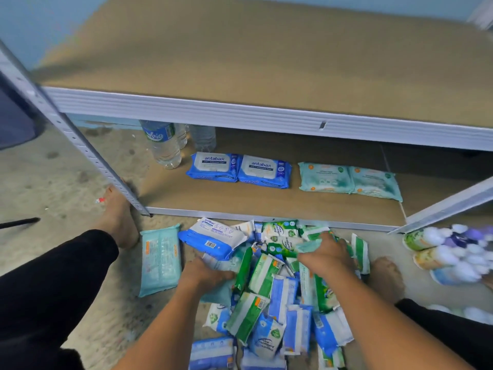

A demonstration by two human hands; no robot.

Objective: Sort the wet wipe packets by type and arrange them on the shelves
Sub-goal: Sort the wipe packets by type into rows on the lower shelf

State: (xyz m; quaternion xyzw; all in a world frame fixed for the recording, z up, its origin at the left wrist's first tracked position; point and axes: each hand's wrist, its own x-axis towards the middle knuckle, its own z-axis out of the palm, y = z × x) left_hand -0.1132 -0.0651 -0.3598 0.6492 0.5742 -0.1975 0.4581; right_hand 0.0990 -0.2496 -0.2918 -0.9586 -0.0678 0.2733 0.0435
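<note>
A heap of wet wipe packets, green, blue and white, lies on the floor before the shelf unit. My left hand grips the near edge of a large blue-and-white packet at the heap's left. My right hand holds a pale teal packet on top of the heap. On the bottom shelf lie two blue antabax packets side by side, and to their right two teal packets. Another teal packet lies on the floor left of the heap.
Water bottles stand at the back left of the bottom shelf. The upper shelf board is bare. A metal upright slants down at left beside my left foot. Purple and green packs lie at right.
</note>
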